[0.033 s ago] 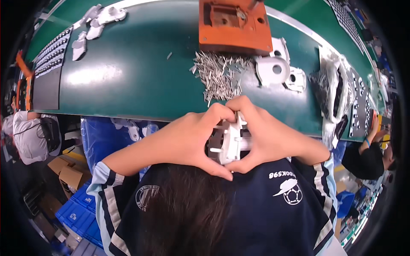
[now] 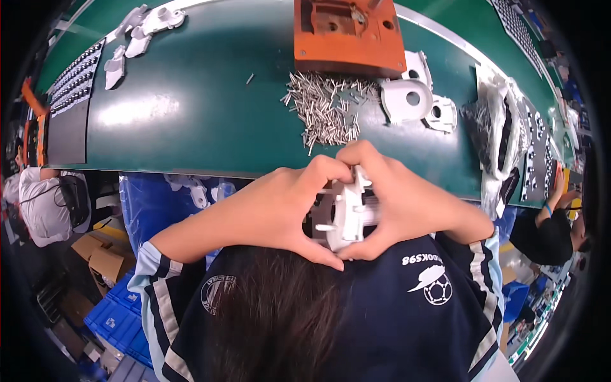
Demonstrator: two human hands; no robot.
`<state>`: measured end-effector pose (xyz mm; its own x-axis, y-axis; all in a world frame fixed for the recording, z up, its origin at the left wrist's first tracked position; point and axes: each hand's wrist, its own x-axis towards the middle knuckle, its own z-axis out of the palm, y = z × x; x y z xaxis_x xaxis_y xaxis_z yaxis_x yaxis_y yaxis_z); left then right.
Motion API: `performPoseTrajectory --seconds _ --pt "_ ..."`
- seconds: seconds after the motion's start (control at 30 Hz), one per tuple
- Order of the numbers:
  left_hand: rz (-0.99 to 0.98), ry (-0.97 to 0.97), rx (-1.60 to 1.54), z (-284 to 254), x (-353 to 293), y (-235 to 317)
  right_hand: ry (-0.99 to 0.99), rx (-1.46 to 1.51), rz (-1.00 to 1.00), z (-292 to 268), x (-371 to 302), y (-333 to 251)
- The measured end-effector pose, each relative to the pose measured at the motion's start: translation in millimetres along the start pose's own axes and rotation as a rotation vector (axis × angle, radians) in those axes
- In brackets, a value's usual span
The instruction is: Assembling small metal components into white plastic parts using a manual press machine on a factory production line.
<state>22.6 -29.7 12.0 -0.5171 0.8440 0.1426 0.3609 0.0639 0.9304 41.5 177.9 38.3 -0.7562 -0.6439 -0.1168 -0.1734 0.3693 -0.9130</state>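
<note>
Close to my chest, in front of the table's near edge, I hold a white moulded plastic part [image 2: 347, 215] upright between both hands. Small metal pins stick out of its left side, and a blurred, ribbed piece shows at its right. My left hand [image 2: 304, 204] curls round it from the left, fingertips at the top end and thumb near the bottom. From the other side my right hand [image 2: 396, 202] closes on the same part, its fingers over the top and its thumb at the lower end. My fingers hide both ends of the part.
A heap of metal pins [image 2: 324, 111] lies on the green table [image 2: 210, 121] before an orange fixture block [image 2: 350, 41]. White housings [image 2: 407, 102] lie right of it, beside a plastic bag [image 2: 499, 130]. More white parts [image 2: 149, 25] lie far left. Other people [image 2: 552, 229] work at both sides.
The white part has shifted very slightly to the right between my hands. Both hands keep their hold on it.
</note>
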Motion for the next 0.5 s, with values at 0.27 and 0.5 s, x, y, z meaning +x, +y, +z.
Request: performPoseTrajectory --seconds 0.27,0.5 --pt "-0.179 0.076 -0.278 17 -4 -5 -0.100 0.144 0.134 6 -1 1" --pt "-0.192 0.125 -0.181 17 -6 -5 -0.057 0.052 0.100 9 1 7"
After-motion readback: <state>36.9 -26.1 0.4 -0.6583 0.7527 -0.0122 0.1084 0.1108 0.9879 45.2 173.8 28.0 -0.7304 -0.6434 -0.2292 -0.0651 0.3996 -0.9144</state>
